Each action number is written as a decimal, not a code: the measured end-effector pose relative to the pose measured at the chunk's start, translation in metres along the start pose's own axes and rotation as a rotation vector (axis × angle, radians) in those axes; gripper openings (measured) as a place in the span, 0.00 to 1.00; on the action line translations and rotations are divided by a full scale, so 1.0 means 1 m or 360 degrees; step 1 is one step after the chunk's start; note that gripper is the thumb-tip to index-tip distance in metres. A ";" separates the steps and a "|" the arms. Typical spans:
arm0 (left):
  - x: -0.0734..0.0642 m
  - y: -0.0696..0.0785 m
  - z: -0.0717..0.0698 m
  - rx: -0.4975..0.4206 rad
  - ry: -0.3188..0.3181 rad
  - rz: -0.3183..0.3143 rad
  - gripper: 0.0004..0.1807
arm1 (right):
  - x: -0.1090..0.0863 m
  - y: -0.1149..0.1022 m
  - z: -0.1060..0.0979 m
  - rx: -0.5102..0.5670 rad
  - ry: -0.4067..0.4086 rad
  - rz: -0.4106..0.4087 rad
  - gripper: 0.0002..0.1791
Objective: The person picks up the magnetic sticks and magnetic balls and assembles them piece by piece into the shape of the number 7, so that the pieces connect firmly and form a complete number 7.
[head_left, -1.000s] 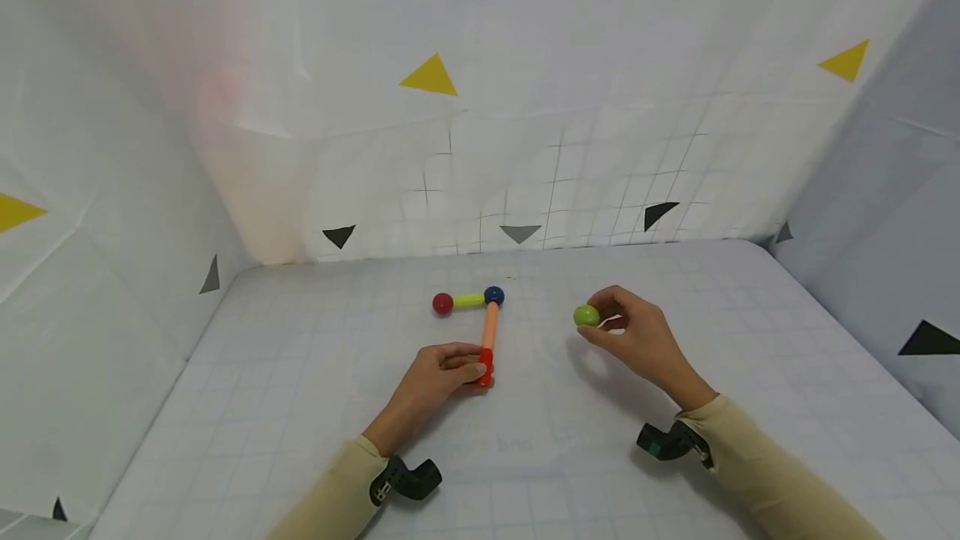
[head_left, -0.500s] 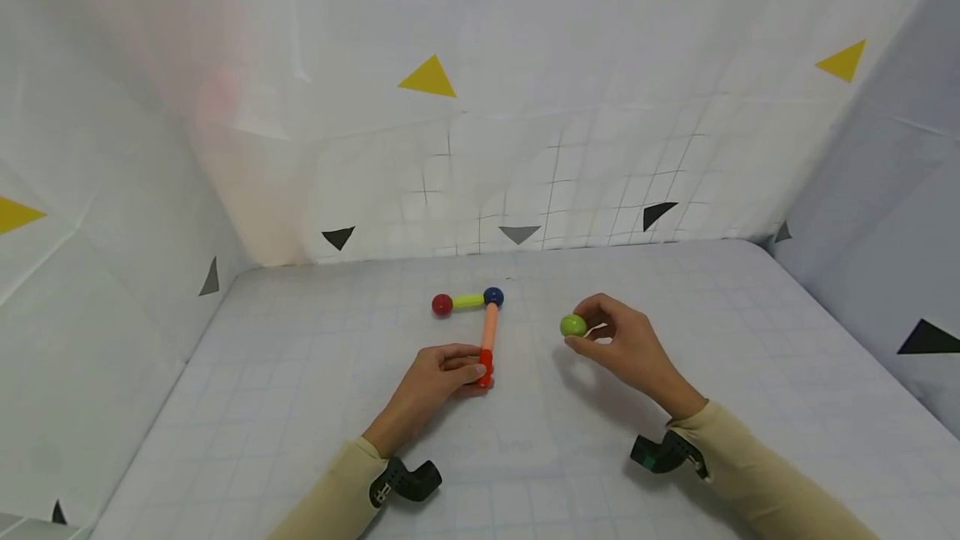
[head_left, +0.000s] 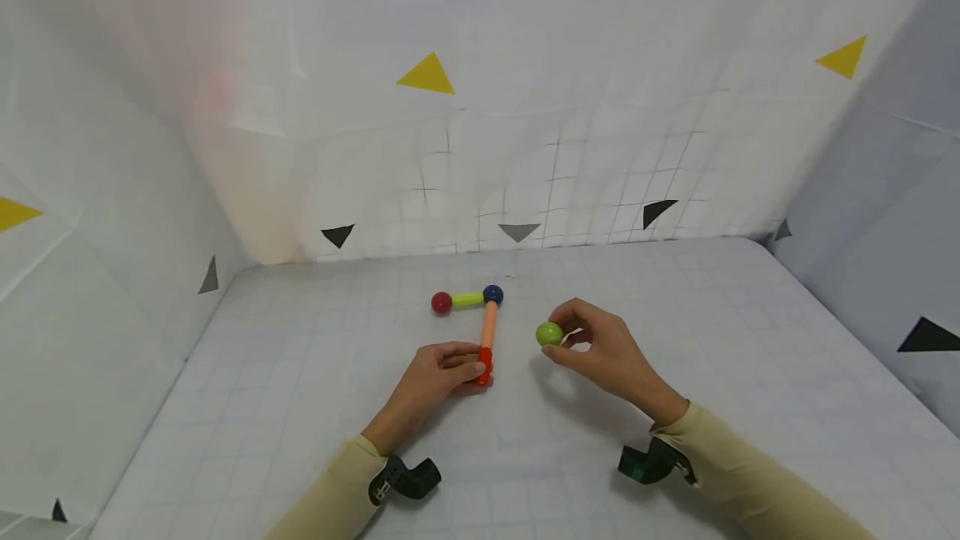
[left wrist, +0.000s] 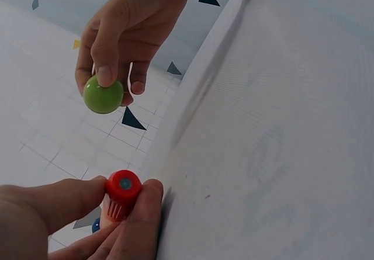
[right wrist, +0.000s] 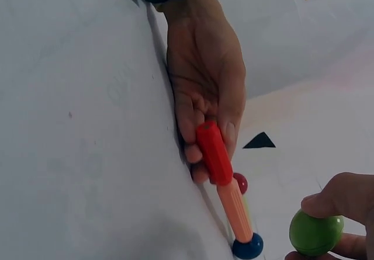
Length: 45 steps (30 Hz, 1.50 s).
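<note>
My left hand (head_left: 431, 382) pinches a red rod (head_left: 485, 365) between thumb and fingers, low over the table. That rod runs into an orange rod (head_left: 488, 326), which meets a dark blue ball (head_left: 492, 295). From the blue ball a yellow-green rod (head_left: 468, 299) leads left to a dark red ball (head_left: 442, 302). The left wrist view shows a grey disc in the red rod's near end (left wrist: 125, 184). My right hand (head_left: 603, 348) holds a green ball (head_left: 549, 333) by thumb and fingertips, raised above the table and apart from the red rod.
A white sheet with faint grid lines covers the table (head_left: 300, 407). White cloth walls with yellow and dark triangles stand at the back (head_left: 517, 148) and both sides. A black wrist camera (head_left: 405, 478) is strapped to each sleeve.
My right hand has moved left and a little nearer to me with the green ball, closing toward the red rod. The left hand and the joined rods have stayed in place.
</note>
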<state>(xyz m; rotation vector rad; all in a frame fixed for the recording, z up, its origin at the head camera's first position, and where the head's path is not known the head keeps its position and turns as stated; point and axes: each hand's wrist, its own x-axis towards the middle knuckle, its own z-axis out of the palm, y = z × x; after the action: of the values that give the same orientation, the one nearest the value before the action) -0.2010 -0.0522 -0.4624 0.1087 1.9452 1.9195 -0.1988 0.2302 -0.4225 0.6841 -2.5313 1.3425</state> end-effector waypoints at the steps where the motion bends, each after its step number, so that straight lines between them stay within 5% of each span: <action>1: 0.000 0.000 0.000 -0.0007 -0.0003 0.0001 0.25 | 0.000 -0.001 0.002 0.0003 -0.0005 -0.0011 0.18; 45: 0.000 -0.003 0.002 -0.0127 -0.0080 0.0102 0.23 | -0.010 -0.020 0.055 0.0244 -0.0348 -0.0169 0.20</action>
<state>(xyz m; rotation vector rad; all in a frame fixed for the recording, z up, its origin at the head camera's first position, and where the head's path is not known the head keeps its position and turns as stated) -0.2002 -0.0507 -0.4654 0.1970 1.8512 2.0132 -0.1781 0.1787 -0.4430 1.0326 -2.5294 1.5105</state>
